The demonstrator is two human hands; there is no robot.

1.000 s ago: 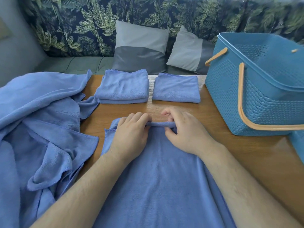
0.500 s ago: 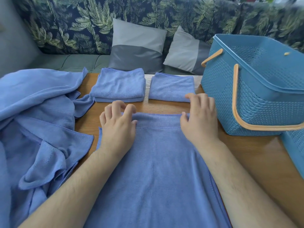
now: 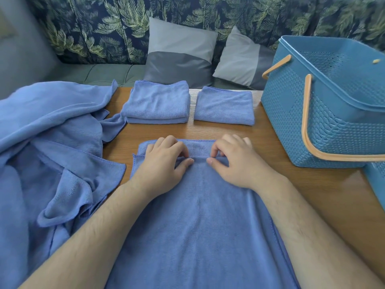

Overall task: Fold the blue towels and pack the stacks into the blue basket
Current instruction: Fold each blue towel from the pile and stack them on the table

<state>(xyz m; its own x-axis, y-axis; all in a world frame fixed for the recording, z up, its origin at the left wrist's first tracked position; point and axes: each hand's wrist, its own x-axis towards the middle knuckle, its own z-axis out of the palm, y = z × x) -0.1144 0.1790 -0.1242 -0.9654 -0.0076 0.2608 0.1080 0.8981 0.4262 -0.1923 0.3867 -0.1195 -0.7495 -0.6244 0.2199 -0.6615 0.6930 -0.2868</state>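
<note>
Under both hands, a blue towel (image 3: 198, 222) lies spread on the desk (image 3: 291, 184). Near its far edge the left hand (image 3: 164, 163) and the right hand (image 3: 235, 161) sit close together, fingers curled, each pinching a raised fold of the cloth against its thumb. Beyond the hands lie a stack of folded towels (image 3: 156, 105) and, just beside it, a single folded towel (image 3: 225, 106). To the right of the right hand stands the blue basket (image 3: 325, 126). To the left of the left hand is a heap of loose towels (image 3: 52, 142).
</note>
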